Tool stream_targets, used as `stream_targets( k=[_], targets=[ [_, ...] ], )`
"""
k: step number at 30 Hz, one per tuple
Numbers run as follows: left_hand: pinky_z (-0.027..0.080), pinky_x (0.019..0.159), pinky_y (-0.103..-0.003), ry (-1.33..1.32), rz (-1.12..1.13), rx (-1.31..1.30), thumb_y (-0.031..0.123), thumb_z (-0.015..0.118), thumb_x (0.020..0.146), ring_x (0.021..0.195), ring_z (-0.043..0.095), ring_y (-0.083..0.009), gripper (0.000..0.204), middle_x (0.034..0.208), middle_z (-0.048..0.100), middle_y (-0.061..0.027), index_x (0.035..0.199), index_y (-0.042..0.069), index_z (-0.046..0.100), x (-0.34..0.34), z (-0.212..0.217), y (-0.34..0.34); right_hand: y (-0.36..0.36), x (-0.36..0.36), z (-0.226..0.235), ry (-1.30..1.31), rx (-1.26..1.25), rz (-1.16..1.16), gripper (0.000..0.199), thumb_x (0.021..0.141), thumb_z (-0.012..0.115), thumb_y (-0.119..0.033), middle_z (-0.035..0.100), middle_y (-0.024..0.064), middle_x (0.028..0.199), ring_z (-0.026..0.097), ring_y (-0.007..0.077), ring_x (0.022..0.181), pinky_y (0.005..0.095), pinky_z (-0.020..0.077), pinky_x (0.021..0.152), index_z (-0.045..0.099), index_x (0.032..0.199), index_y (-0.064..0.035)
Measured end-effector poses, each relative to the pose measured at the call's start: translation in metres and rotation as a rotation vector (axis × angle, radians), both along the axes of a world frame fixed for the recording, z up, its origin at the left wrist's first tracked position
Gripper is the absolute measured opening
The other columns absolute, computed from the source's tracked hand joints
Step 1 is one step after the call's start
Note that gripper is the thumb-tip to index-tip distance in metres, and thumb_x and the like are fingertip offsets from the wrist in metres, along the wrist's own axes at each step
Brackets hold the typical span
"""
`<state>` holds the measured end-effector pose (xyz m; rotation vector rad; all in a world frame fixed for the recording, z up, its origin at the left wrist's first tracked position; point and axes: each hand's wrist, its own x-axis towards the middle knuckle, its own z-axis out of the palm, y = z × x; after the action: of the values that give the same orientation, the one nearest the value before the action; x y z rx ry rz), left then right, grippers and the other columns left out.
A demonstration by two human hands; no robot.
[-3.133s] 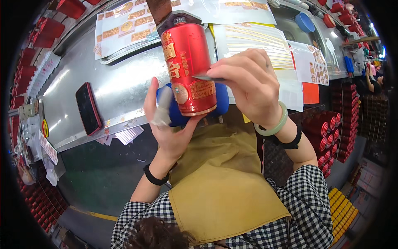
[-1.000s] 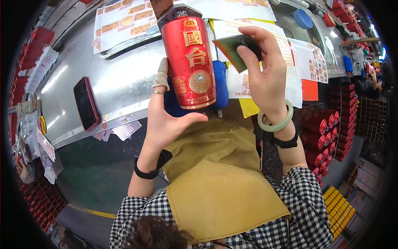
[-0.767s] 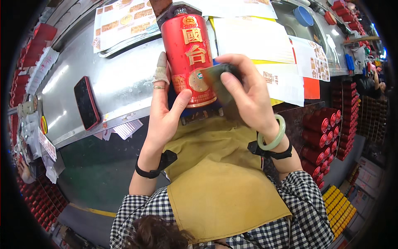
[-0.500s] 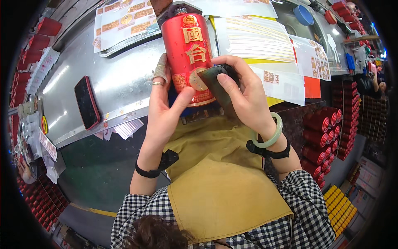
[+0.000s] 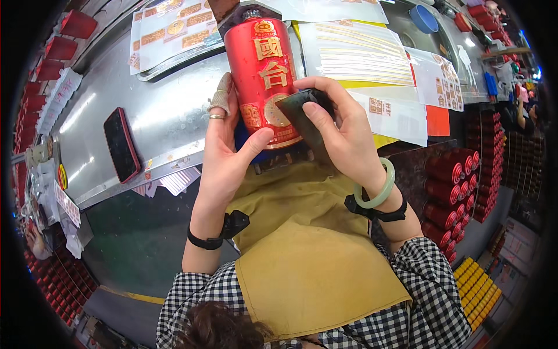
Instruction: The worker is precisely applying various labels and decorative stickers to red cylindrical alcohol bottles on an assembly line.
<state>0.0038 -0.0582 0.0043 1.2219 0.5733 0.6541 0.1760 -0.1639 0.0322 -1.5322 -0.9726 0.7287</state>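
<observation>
A red bottle (image 5: pixel 243 58) with raised gold lettering and a round gold emblem (image 5: pixel 277 110) lies with its neck pointing away from me. My left hand (image 5: pixel 233 145) holds the lower left side of the bottle, thumb on the front near its base; one finger wears a cloth finger cover. In my right hand (image 5: pixel 349 131) is a dark, flat, flexible scraper-like piece (image 5: pixel 306 121), pinched between thumb and fingers. Its edge touches the bottle's front at the right side of the emblem. Part of the piece is hidden behind my fingers.
A phone (image 5: pixel 121 144) lies on the metal table (image 5: pixel 168 110) at left. Sheets of gold stickers (image 5: pixel 174 28) and a sheet of gold strips (image 5: pixel 360 55) lie beyond the bottle. A blue bowl (image 5: pixel 424 20) stands far right. Stacked red bottles (image 5: pixel 444 198) are at my right.
My left thumb has shifted slightly down, off the emblem's edge. The bottle has turned or moved very slightly, and the right hand stays almost in place.
</observation>
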Motion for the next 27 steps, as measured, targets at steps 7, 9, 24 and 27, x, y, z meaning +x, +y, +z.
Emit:
stream_targets(
  k=[7,9,24,27],
  targets=[
    [0.024,0.127,-0.043,-0.058,0.015,-0.061,0.004,0.071,0.095,0.157,0.026,-0.0287,0.089,0.169,0.025,-0.0207,0.164,-0.002,0.016,-0.002,-0.003,-0.002,-0.002,0.001,0.002,0.112,0.054,-0.034,0.024,0.099,0.062,0.000,0.071,0.0124,0.107,0.069,0.0186,0.095,0.0301,0.0532,0.087,0.064,0.122,0.0011],
    [0.025,0.126,-0.044,-0.075,0.056,-0.083,0.006,0.072,0.094,0.156,0.027,-0.0301,0.086,0.169,0.024,-0.0217,0.163,-0.001,0.020,-0.005,-0.007,-0.005,-0.004,-0.003,0.005,0.101,0.078,-0.075,0.023,0.098,0.063,0.000,0.070,0.0114,0.105,0.068,0.0167,0.092,0.0292,0.0533,0.084,0.065,0.121,0.0011],
    [0.029,0.124,-0.052,0.298,0.340,0.650,0.021,0.094,0.071,0.145,0.047,-0.0340,0.100,0.156,0.049,-0.0196,0.154,-0.003,0.043,-0.004,-0.032,-0.012,-0.016,-0.011,-0.004,-0.097,-0.017,-0.167,0.022,0.096,0.068,-0.003,0.069,0.0108,0.097,0.066,0.0182,0.083,0.0302,0.0527,0.075,0.067,0.118,-0.0008],
    [0.026,0.125,-0.053,0.395,0.182,0.903,0.019,0.092,0.073,0.145,0.048,-0.0354,0.097,0.154,0.051,-0.0213,0.154,-0.003,0.043,-0.008,-0.026,-0.005,-0.018,0.013,-0.004,0.007,-0.031,-0.211,0.023,0.101,0.061,-0.005,0.068,0.0084,0.103,0.064,0.0137,0.093,0.0285,0.0515,0.081,0.064,0.124,-0.0007]
  ],
)
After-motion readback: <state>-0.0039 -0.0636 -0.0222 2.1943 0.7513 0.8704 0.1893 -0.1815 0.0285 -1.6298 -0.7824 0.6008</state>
